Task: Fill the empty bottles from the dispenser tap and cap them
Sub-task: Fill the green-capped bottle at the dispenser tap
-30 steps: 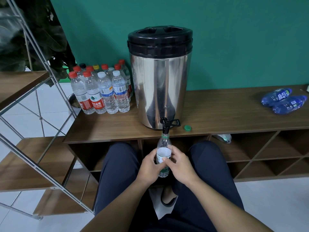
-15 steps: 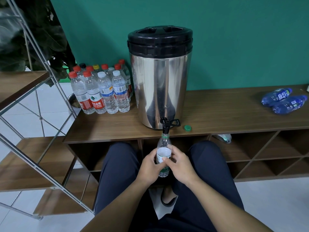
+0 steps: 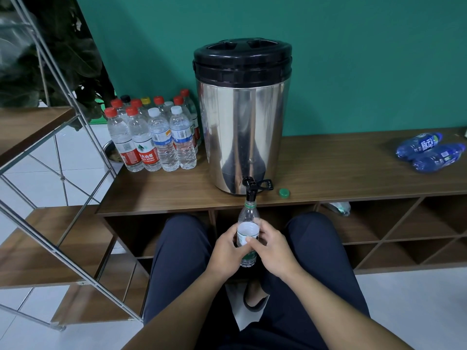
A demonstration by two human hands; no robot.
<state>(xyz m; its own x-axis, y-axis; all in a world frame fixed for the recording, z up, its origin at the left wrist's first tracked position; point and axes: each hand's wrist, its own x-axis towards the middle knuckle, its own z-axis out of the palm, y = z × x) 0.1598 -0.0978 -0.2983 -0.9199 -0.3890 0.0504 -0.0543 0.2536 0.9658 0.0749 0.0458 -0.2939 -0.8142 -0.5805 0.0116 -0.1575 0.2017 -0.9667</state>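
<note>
Both hands hold a clear bottle (image 3: 248,224) upright under the black tap (image 3: 250,190) of a steel dispenser (image 3: 242,122): the left hand (image 3: 226,246) and right hand (image 3: 274,245) each keep a curled grip round its label. A green cap (image 3: 284,192) lies on the wooden surface (image 3: 341,173) beside the dispenser. Capped bottles (image 3: 154,140) stand at the left; two blue bottles (image 3: 429,151) lie at the right.

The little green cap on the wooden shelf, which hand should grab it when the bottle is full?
Probably the right hand. The round green plastic cap lies to the right of the black tap, on that hand's side. The left hand already grips the clear plastic bottle and could hold it alone.
</note>
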